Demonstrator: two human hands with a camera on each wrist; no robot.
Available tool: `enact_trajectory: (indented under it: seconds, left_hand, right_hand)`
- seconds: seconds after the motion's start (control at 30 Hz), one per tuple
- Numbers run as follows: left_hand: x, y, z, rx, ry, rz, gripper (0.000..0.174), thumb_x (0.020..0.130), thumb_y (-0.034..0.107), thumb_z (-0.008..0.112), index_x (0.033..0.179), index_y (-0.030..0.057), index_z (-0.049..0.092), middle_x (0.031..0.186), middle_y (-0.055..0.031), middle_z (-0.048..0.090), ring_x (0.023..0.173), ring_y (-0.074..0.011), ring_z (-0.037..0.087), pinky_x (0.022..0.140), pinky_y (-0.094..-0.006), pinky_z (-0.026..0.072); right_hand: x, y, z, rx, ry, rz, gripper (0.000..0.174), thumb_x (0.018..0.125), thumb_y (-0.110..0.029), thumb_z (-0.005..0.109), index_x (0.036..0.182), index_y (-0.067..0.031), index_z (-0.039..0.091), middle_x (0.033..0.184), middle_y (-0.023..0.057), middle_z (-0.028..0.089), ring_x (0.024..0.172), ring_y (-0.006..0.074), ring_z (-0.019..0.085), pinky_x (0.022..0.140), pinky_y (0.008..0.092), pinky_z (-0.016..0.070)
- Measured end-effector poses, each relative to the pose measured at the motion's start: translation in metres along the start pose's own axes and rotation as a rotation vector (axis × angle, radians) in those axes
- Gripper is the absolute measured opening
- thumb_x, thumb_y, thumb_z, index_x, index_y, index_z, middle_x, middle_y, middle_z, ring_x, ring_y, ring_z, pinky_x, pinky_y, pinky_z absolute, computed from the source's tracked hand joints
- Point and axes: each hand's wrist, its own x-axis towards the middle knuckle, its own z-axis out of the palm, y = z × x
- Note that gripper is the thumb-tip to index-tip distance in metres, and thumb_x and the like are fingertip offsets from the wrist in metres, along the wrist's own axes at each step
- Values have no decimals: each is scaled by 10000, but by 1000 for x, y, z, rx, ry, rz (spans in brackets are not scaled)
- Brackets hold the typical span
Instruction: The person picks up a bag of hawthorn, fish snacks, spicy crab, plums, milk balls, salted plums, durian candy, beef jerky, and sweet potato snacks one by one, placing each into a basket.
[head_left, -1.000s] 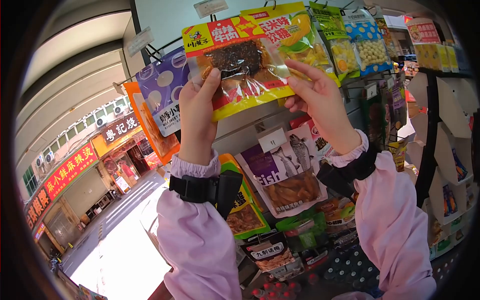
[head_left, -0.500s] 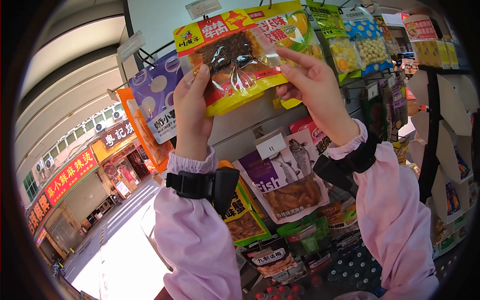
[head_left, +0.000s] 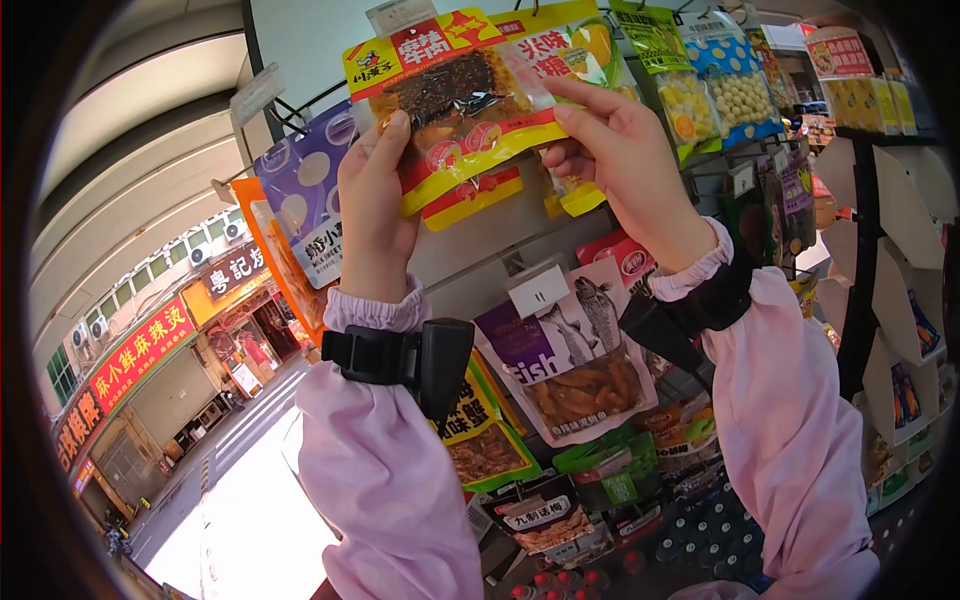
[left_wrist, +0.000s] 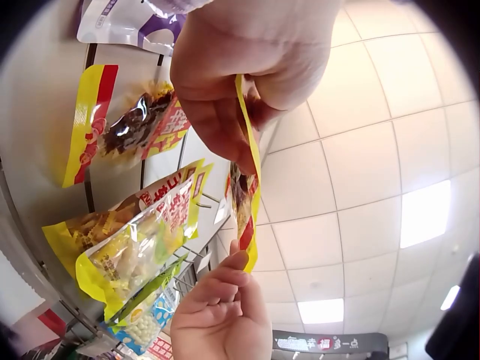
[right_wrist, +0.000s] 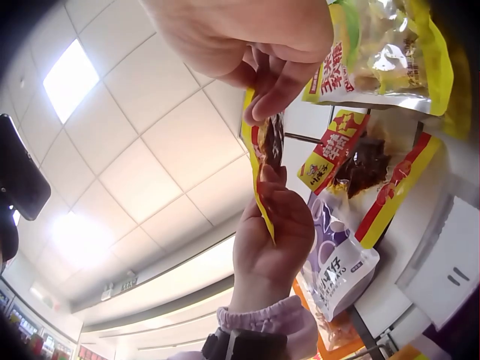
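A red-and-yellow snack packet (head_left: 462, 110) with a clear window over dark brown meat is held up in front of the rack. My left hand (head_left: 375, 195) pinches its left edge, thumb on the front. At the lower right corner, my right hand (head_left: 625, 150) grips the packet between thumb and fingers. Both wrist views show the held packet (left_wrist: 250, 202) nearly edge-on between the two hands. Behind it hangs a matching packet (right_wrist: 366, 161), whose lower yellow edge shows beneath the held one in the head view.
Beside it hang a purple snack bag (head_left: 300, 190), a corn gummy bag (right_wrist: 382, 60) and a blue dotted bag (head_left: 735, 90). Lower on the rack are a fish snack bag (head_left: 570, 360) and a white price tag (head_left: 540, 292). A street (head_left: 240, 440) opens at left.
Both hands and the packet have shifted slightly left and up in the head view. The packet's tilt has changed, and the lower edge of the matching packet behind has come into sight.
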Motion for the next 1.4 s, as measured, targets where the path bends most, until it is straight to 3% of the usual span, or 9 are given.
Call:
enact_trajectory:
  seconds: [0.77,0.87,0.97,1.23,1.4]
  left_hand:
    - [2,12,7,34,96,-33,251,868,159,496,1022,-39,507,954,-126,596,825,-197,608,727,-318,514]
    - [2,15,10,21,130,-37,228,876,141,475,981,-57,516,924,-134,601,799,-197,613,699,-314,522]
    - [3,15,9,29,138,-52,221,875,139,476,979,-51,517,924,-128,599,797,-194,610,692,-315,522]
    - [-1,-5,-12,129,124,-114,213,867,114,491,1009,-43,499,918,-121,590,778,-174,597,678,-288,511]
    - [-16,-2,-14,469,219,-128,356,830,148,552,1104,-51,442,945,-123,575,830,-172,583,679,-266,489]
  right_hand:
    - [6,-11,3,74,-29,-5,313,862,-130,506,1142,10,492,858,49,581,685,96,588,611,197,486]
    - [10,-10,4,118,-22,-33,319,849,-104,492,1105,84,473,884,116,584,656,152,611,571,224,504]
    - [9,-11,4,91,-40,4,323,861,-134,510,1146,16,486,866,50,581,687,94,586,607,195,487]
    - [2,11,-14,-70,-57,214,367,871,-142,479,1210,-5,438,864,66,584,691,100,584,621,208,487]
    - [-7,20,-34,-142,-103,339,397,868,-150,473,1232,-6,405,911,96,585,695,113,573,624,231,484]
